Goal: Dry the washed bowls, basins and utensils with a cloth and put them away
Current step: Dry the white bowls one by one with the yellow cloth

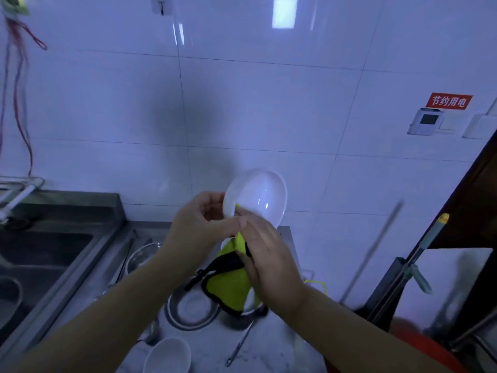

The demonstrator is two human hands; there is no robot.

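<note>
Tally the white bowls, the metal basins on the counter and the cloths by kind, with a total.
White bowls: 2, one held up, one on the counter at the near edge
Metal basins: 2
Cloth: 1, yellow-green
Total: 5; the cloth may hide more.

The sink (48, 254) lies left of the table (271, 343), where a basin (188, 310) sits behind a bowl (168, 356) and under the cloth (228, 289).
</note>
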